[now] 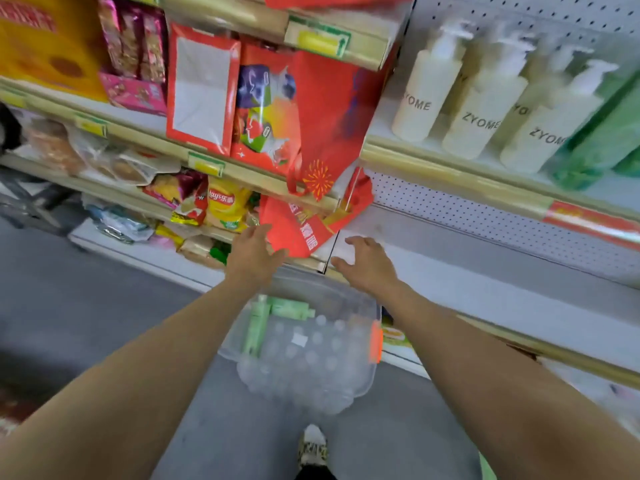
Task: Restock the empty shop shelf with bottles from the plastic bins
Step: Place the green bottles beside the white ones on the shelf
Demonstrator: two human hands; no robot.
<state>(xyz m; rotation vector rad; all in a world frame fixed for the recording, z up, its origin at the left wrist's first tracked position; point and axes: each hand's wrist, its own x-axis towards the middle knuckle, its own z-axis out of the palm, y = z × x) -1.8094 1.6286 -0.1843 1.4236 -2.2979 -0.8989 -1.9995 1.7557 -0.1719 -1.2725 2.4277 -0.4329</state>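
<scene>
A clear plastic bin (360, 379) stands on the floor below my arms, with pale green bottles (277, 313) and several clear-capped bottles inside. Both arms reach out above it. My left hand (251, 256) is open, fingers spread, beside a hanging red bag. My right hand (369, 263) is open too, hovering at the front edge of the bare white shelf (502, 289). Neither hand holds anything. On the shelf above stand cream ZYOME pump bottles (485, 105) and green bottles (602, 136).
Red bags (311, 109) hang off the shelf ends at centre. Snack packs and crisps (225, 206) fill the left shelves. A gold shelf rail (450, 171) runs above the bare shelf. Grey floor lies to the left; my shoe (312, 448) is behind the bin.
</scene>
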